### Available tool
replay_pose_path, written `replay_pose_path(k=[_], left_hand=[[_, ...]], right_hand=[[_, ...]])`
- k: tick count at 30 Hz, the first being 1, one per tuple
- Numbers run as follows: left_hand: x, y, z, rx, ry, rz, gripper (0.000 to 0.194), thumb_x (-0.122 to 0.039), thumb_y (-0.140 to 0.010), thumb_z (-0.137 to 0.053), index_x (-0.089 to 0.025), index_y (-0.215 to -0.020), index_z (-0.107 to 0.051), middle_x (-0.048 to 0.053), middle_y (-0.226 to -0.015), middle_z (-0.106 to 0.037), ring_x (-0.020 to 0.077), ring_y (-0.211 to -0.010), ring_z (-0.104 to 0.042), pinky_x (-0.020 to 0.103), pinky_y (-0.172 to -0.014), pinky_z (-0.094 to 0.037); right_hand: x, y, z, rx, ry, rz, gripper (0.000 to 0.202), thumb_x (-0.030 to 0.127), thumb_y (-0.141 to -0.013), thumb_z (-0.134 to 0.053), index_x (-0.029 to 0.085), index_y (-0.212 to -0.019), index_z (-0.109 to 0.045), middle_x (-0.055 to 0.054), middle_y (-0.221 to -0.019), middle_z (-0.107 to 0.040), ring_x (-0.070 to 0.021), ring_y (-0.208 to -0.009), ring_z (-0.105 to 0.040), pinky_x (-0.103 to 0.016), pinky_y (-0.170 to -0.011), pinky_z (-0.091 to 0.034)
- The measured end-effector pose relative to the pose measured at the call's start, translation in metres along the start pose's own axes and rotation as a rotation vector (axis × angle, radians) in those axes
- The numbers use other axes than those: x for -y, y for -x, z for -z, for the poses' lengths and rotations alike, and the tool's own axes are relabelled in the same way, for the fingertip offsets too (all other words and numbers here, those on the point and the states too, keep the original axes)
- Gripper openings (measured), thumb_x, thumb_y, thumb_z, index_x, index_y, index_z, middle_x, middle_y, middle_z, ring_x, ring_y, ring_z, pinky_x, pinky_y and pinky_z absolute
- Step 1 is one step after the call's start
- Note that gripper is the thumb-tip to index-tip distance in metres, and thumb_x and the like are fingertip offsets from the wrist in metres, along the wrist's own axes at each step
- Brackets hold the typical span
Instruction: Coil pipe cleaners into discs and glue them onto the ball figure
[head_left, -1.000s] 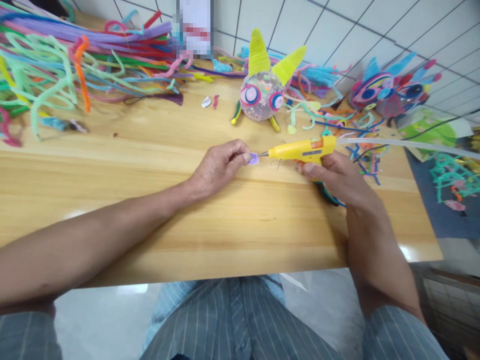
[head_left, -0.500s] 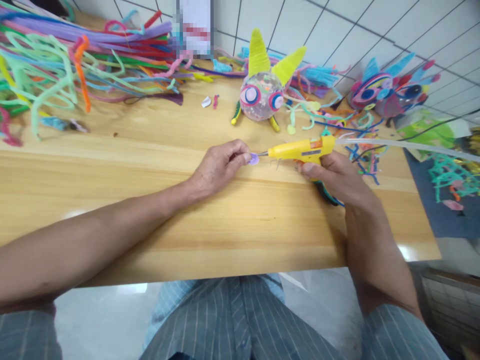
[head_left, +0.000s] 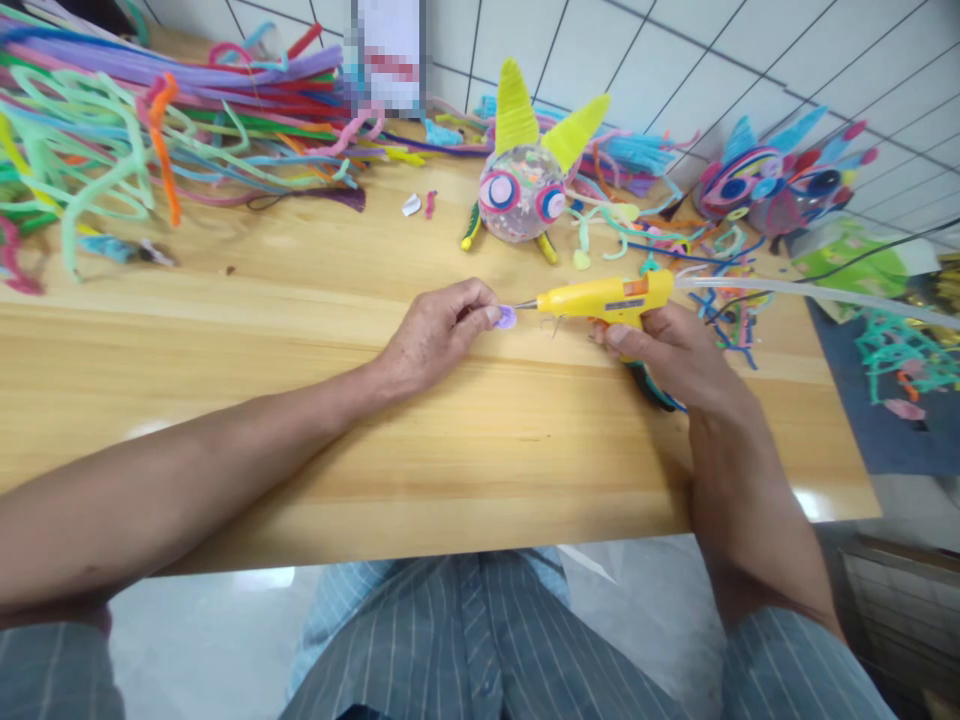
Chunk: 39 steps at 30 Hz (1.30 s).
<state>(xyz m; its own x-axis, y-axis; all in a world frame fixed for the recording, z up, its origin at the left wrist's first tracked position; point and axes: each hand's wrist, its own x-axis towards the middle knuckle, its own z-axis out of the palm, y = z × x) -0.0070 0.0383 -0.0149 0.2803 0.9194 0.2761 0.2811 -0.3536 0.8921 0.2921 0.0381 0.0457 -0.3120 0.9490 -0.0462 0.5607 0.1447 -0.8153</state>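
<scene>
Between its thumb and fingertips my left hand pinches a small purple disc just above the table. My right hand is wrapped round the grip of a yellow glue gun, whose metal nozzle is at the disc's upper edge. A clear glue stick sticks out of the gun's back. Beyond my hands stands a clear round figure with yellow-green ears, pink-ringed eyes and small dark-and-yellow feet.
Pipe cleaners are heaped at the back left. Finished-looking figures stand at the back right, near coloured scraps. Behind the right hand, a dark-handled tool lies on the wooden table. A cable crosses at right.
</scene>
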Motion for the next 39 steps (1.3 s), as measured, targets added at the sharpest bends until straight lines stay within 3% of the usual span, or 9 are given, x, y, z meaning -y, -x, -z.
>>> replay_pose_path(k=[6,16,33,36,39], left_hand=[[0.0,0.0,0.0,-0.011,-0.02,-0.005,0.019,-0.031,-0.099,-0.061,-0.018,-0.089,-0.072,0.001,-0.081,-0.071,0.0155,-0.073,-0.057,0.027,-0.069,-0.045],[-0.003,-0.001,0.001,-0.023,0.062,0.015,0.016,-0.026,-0.097,-0.063,-0.018,-0.085,-0.069,-0.003,-0.07,-0.06,0.0125,-0.065,-0.049,0.027,-0.065,-0.04],[-0.002,-0.004,0.001,-0.059,0.094,0.059,0.017,-0.027,-0.097,-0.065,-0.019,-0.082,-0.068,-0.002,-0.07,-0.062,0.0139,-0.069,-0.056,0.028,-0.068,-0.044],[0.0,-0.004,0.002,-0.068,0.109,0.057,0.016,-0.028,-0.096,-0.066,-0.019,-0.082,-0.069,-0.003,-0.068,-0.06,0.014,-0.067,-0.054,0.028,-0.067,-0.043],[0.002,-0.003,0.002,-0.066,0.13,0.057,0.016,-0.03,-0.095,-0.068,-0.02,-0.082,-0.069,-0.003,-0.064,-0.058,0.0141,-0.063,-0.051,0.028,-0.063,-0.041]], right_hand=[[0.006,-0.001,-0.003,0.015,-0.005,0.015,0.032,0.056,-0.086,-0.079,0.025,-0.091,-0.074,-0.001,-0.081,-0.066,-0.0193,-0.074,-0.059,-0.035,-0.071,-0.054],[0.006,-0.002,-0.002,0.008,0.01,-0.009,0.039,0.062,-0.084,-0.077,0.025,-0.093,-0.072,-0.001,-0.08,-0.064,-0.0191,-0.073,-0.056,-0.033,-0.067,-0.051],[0.003,-0.001,-0.003,0.001,0.008,-0.02,0.043,0.068,-0.082,-0.079,0.026,-0.091,-0.073,-0.003,-0.082,-0.068,-0.0214,-0.075,-0.061,-0.038,-0.07,-0.056],[0.007,-0.001,0.002,-0.04,-0.027,-0.025,0.047,0.072,-0.081,-0.078,0.026,-0.086,-0.071,-0.003,-0.081,-0.068,-0.0214,-0.073,-0.06,-0.038,-0.069,-0.056],[0.013,0.002,0.02,-0.137,-0.053,0.021,0.049,0.075,-0.08,-0.077,0.026,-0.08,-0.07,-0.004,-0.081,-0.068,-0.022,-0.075,-0.062,-0.039,-0.073,-0.057]])
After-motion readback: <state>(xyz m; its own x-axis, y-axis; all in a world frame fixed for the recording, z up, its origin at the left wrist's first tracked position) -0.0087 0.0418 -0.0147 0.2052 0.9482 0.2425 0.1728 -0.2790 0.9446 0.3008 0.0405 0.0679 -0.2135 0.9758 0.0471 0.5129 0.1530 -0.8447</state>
